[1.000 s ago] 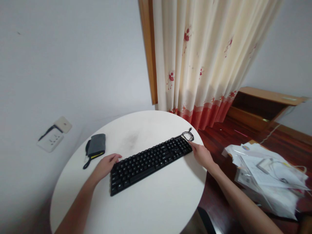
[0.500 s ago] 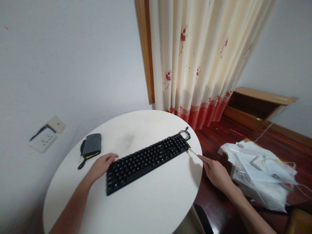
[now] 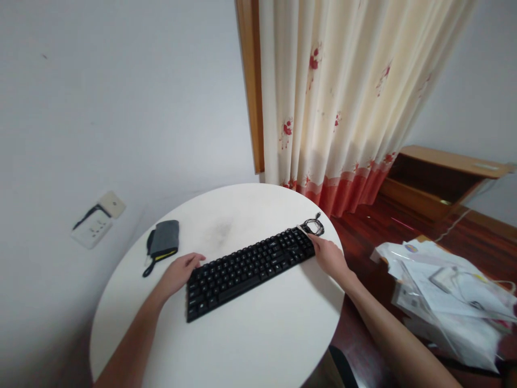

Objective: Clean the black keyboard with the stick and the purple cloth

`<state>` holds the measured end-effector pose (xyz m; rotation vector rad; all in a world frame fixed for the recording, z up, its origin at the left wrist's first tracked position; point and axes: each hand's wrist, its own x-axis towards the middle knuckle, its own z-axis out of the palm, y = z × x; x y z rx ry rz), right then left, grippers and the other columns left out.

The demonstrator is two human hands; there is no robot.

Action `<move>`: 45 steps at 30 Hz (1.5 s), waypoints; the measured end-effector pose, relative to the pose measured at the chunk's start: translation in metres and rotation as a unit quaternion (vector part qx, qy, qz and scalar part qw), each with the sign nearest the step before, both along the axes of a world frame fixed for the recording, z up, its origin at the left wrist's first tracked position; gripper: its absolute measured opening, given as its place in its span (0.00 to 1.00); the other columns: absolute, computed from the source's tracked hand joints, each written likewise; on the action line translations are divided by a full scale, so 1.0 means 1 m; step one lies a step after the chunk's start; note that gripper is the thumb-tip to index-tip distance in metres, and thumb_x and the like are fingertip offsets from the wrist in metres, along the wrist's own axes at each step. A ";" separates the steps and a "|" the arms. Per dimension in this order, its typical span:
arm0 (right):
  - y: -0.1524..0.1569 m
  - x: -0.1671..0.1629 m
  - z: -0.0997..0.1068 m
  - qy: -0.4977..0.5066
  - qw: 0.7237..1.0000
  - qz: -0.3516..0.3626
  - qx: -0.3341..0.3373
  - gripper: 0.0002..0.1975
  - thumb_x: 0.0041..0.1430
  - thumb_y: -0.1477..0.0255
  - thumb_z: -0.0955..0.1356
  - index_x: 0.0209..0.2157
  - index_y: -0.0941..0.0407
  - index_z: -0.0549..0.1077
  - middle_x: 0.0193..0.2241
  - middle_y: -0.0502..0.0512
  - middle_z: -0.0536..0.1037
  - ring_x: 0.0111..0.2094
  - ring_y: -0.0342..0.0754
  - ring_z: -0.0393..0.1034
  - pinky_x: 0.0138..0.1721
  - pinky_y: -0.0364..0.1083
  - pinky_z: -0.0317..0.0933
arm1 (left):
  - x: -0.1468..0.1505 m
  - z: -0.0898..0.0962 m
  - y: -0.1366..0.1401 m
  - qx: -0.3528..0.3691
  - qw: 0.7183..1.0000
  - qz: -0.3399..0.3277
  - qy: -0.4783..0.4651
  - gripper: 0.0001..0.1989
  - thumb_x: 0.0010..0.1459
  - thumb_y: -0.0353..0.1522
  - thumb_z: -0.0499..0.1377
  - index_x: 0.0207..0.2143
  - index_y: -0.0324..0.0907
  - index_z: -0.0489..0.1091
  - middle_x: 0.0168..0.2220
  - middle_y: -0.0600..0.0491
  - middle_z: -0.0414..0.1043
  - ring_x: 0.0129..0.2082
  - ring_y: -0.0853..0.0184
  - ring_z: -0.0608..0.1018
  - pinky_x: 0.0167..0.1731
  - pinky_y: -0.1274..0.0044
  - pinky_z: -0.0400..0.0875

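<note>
A black keyboard (image 3: 250,270) lies slantwise on a round white table (image 3: 258,345), its far end toward the right. My left hand (image 3: 183,271) holds the keyboard at its upper left corner, fingers curled against the edge. Over the number pad end, my right hand (image 3: 329,257) pinches a thin white stick (image 3: 302,230). The stick's tip reaches the keyboard's upper right part; its exact kind is too small to tell. Just beyond that corner sits the keyboard's coiled black cable (image 3: 315,226) with its plug.
A folded grey pouch (image 3: 166,237) with a strap lies at the table's left. Behind it, a wall socket (image 3: 93,228) is mounted. Past the table stand a long curtain (image 3: 323,108) and a wooden cabinet (image 3: 416,196). Plastic-covered papers (image 3: 448,291) are stacked at right.
My right hand has moved left and up, carrying the stick from the keyboard's right edge to its upper right part. My left hand stays at the keyboard's left corner. The view has shifted slightly.
</note>
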<state>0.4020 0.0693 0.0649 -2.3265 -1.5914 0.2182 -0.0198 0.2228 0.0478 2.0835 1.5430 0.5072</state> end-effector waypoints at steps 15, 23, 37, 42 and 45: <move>-0.105 0.023 -0.025 0.055 0.998 -0.019 -0.004 0.22 0.68 0.68 0.55 0.58 0.46 0.68 0.41 0.57 0.81 0.43 0.54 0.76 0.41 0.46 0.63 | -0.005 -0.009 0.008 0.005 1.000 -0.010 0.000 0.26 0.54 0.50 0.49 0.35 0.42 0.78 0.32 0.50 0.79 0.35 0.57 0.78 0.37 0.72 0.69; -0.050 0.007 -0.005 0.050 0.997 -0.009 0.051 0.22 0.68 0.67 0.55 0.59 0.48 0.68 0.43 0.57 0.80 0.44 0.53 0.75 0.42 0.46 0.63 | -0.004 -0.008 0.007 0.005 1.000 -0.009 0.000 0.26 0.54 0.50 0.48 0.35 0.42 0.77 0.32 0.49 0.79 0.37 0.56 0.79 0.39 0.71 0.69; -0.028 0.002 -0.020 0.004 1.000 0.020 -0.001 0.23 0.69 0.69 0.54 0.60 0.46 0.65 0.44 0.59 0.80 0.42 0.54 0.76 0.39 0.46 0.63 | -0.003 -0.006 0.003 -0.001 1.000 -0.006 -0.008 0.25 0.55 0.50 0.48 0.34 0.42 0.77 0.31 0.50 0.78 0.35 0.57 0.78 0.37 0.72 0.69; -0.065 0.004 -0.023 0.002 1.000 0.011 -0.030 0.23 0.68 0.69 0.55 0.61 0.45 0.65 0.40 0.59 0.81 0.40 0.55 0.77 0.36 0.46 0.62 | -0.004 -0.009 0.006 0.003 1.000 -0.009 -0.005 0.26 0.54 0.50 0.48 0.35 0.41 0.77 0.31 0.50 0.78 0.35 0.57 0.78 0.36 0.72 0.69; -0.078 0.007 -0.023 0.014 0.999 0.009 -0.030 0.23 0.68 0.68 0.55 0.61 0.46 0.65 0.39 0.59 0.81 0.40 0.55 0.77 0.37 0.46 0.62 | -0.005 -0.010 0.007 0.004 1.000 -0.011 0.003 0.27 0.54 0.51 0.48 0.35 0.41 0.77 0.32 0.50 0.79 0.36 0.57 0.78 0.37 0.72 0.69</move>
